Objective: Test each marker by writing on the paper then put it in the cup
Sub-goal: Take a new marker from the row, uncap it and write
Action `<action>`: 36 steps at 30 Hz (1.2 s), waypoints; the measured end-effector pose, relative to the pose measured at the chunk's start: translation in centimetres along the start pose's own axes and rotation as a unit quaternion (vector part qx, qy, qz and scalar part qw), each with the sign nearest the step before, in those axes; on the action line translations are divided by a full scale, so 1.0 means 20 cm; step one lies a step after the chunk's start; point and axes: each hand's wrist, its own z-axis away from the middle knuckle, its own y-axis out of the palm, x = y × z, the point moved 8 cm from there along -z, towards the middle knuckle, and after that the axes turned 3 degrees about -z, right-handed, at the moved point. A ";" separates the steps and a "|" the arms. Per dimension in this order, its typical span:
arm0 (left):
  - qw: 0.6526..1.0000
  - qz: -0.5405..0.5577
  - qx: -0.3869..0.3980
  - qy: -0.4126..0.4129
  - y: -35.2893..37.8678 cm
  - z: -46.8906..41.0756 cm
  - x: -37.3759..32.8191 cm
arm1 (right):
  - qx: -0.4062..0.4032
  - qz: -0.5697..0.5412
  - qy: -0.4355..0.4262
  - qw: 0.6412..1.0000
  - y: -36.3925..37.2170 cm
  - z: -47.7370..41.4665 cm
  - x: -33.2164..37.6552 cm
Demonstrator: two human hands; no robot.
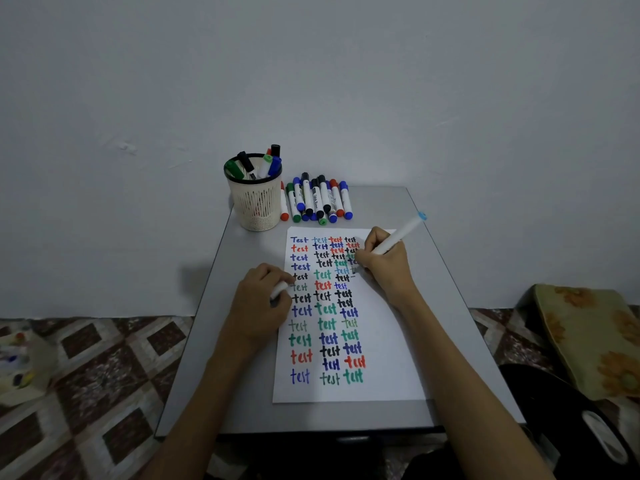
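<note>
A white sheet of paper [381, 341] covered with rows of coloured "test" words lies on the grey table [214, 341]. My right hand [388, 265] grips a white marker with a light blue end [401, 235], its tip down on the paper's upper right. My left hand [259, 306] rests at the paper's left edge and holds a small white piece, probably the cap [278, 289]. A cream mesh cup [256, 202] at the table's far left holds several markers. Several capped markers [318, 199] lie in a row just right of the cup.
The table stands against a pale wall. Patterned tile floor [86, 375] lies to the left, with a blurred tray of coloured items [17, 362] at the left edge. A floral cushion [588, 337] and a dark object sit on the right.
</note>
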 end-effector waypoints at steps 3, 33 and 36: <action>1.000 0.001 0.001 -0.007 0.00 0.00 0.00 | 0.005 0.021 -0.006 1.000 0.01 0.00 0.00; 1.000 -0.001 0.001 -0.012 0.00 0.00 0.01 | -0.016 0.011 0.010 1.000 -0.02 -0.01 -0.04; 1.000 0.000 0.000 -0.014 0.00 0.00 0.01 | -0.014 0.016 0.011 1.000 -0.02 -0.01 -0.04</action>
